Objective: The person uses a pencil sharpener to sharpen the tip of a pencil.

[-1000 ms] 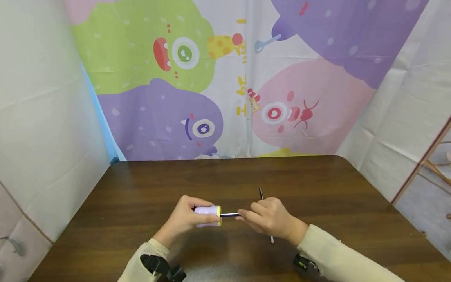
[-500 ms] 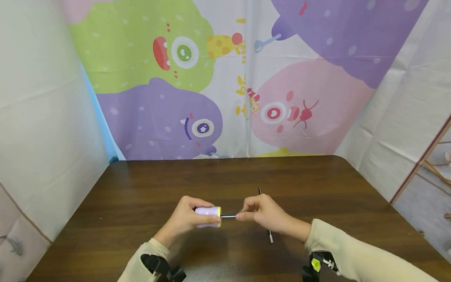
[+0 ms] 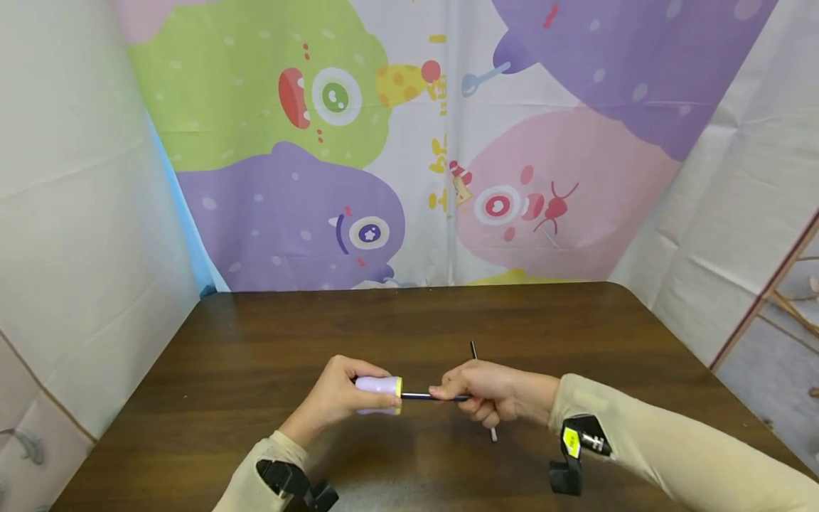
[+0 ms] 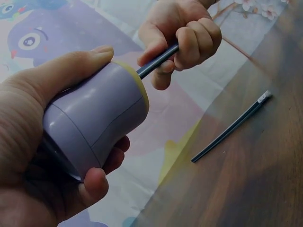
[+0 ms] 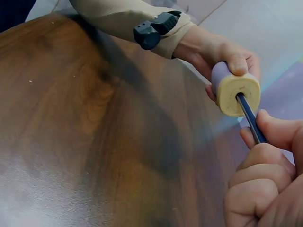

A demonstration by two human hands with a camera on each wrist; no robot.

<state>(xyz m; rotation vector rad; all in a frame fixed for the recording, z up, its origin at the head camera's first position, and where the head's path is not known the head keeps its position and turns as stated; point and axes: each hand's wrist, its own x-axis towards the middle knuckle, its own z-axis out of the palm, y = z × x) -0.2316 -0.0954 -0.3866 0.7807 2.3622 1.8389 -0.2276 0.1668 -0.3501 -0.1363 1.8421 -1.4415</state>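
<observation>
My left hand grips a lilac pencil sharpener sideways, fingers and thumb wrapped round its body. Its yellow end face points toward my right hand. A dark pencil has one end in the hole of that face. Curled fingers and thumb of the right hand pinch the pencil's shaft. Both hands are raised over the table. Below the right hand, a second dark pencil with a pale end lies on the tabletop, its middle hidden by the hand in the head view.
The brown wooden table extends to a patterned cloth of cartoon monsters at the back. Pale cloth panels stand at the sides. Black wrist devices are strapped over both cream sleeves.
My right hand has rolled over and changed its hold on the pencil, now with fingers curled beneath it and more shaft showing. The left hand and sharpener have stayed almost still.
</observation>
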